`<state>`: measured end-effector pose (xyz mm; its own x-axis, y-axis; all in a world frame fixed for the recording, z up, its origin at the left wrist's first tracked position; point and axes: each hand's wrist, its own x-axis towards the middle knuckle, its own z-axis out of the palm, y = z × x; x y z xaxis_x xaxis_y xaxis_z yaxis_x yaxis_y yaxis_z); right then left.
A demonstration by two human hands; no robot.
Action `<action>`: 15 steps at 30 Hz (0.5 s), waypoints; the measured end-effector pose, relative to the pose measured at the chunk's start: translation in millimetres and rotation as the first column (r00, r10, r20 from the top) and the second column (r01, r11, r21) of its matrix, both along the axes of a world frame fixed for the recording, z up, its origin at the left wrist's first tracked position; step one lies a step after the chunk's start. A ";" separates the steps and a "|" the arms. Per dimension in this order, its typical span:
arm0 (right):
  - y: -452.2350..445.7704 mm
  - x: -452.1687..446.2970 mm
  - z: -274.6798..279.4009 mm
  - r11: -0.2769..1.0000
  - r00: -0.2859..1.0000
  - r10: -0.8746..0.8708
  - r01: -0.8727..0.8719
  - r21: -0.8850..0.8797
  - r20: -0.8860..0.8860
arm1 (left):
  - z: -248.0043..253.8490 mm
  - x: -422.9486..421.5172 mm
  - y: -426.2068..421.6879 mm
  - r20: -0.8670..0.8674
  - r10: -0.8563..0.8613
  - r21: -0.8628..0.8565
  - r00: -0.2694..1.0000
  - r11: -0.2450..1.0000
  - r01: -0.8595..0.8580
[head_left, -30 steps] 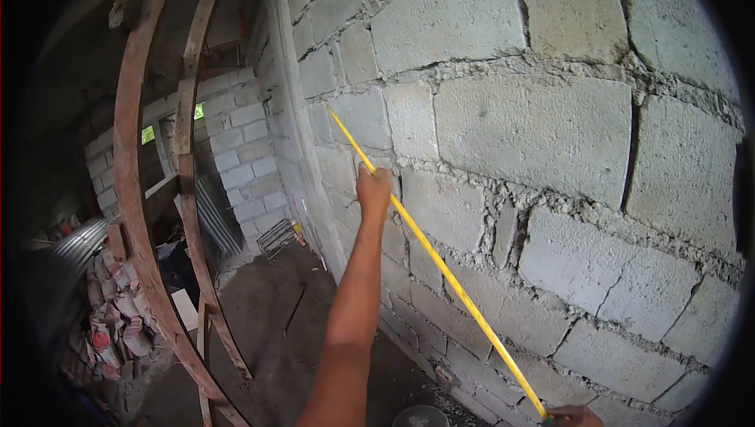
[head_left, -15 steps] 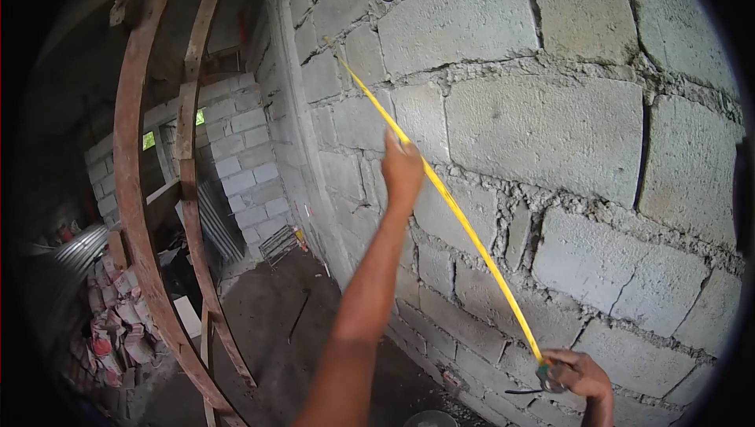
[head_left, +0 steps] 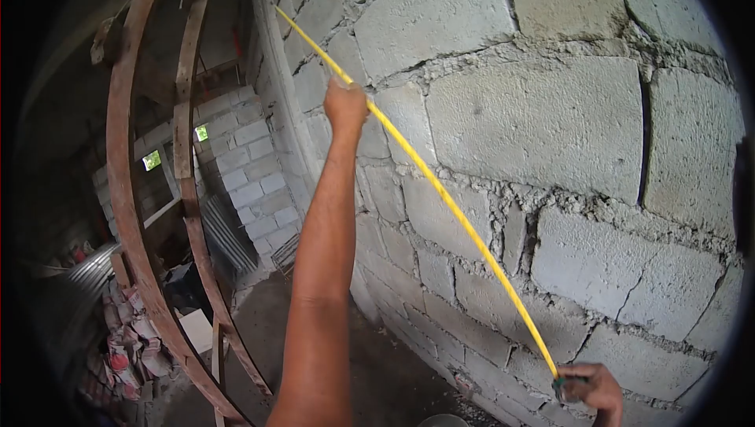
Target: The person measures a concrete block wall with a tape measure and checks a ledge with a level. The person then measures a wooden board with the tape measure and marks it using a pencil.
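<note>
A yellow tape measure blade (head_left: 460, 215) runs diagonally in front of the grey block wall (head_left: 543, 124). Its free end points up and left, near the concrete column edge (head_left: 275, 57). My left hand (head_left: 346, 108) is closed around the blade partway along, with the arm stretched out. At the lower right, my right hand (head_left: 594, 388) grips the dark tape measure case (head_left: 565, 386), from which the blade comes out. The case is mostly hidden by the fingers.
Two upright wooden posts (head_left: 130, 191) stand at the left. Behind them lie a pile of sacks (head_left: 130, 340) and corrugated metal sheets (head_left: 224, 226). A far block wall (head_left: 252, 160) closes the room. A round container (head_left: 442, 421) sits on the floor at the bottom edge.
My left hand has moved up and left with the blade, whose free end now reaches nearer the column. My right hand has shifted slightly right and down with the case.
</note>
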<state>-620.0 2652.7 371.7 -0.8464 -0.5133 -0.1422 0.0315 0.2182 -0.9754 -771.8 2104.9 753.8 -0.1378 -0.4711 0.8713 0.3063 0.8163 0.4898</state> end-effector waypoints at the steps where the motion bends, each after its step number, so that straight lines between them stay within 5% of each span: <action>1: -8.7 -7.8 12.1 1.000 0.999 0.004 -0.005 -0.012 -0.052 | -8.6 -7.6 -2.7 0.000 0.002 0.012 1.000 1.000 -0.002; 9: -63.3 -39.0 89.2 0.994 0.928 0.107 -0.112 0.008 -0.357 | 18.8 -33.8 -3.0 -0.017 0.109 -0.082 0.994 0.991 -0.110; 11: -63.7 -47.3 79.8 0.992 0.939 0.118 -0.125 0.001 -0.324 | 38.3 -41.5 -12.0 -0.021 0.162 -0.062 0.987 0.985 -0.163; 13: -52.3 -47.5 57.1 0.989 0.872 0.139 -0.097 0.112 -0.469 | 62.7 -37.5 -16.9 0.012 0.160 -0.042 0.987 0.986 -0.160; 15: -43.4 -34.9 33.7 0.995 0.963 0.041 -0.016 0.096 -0.267 | 85.0 -39.6 -29.2 0.054 0.146 -0.018 0.988 0.989 -0.145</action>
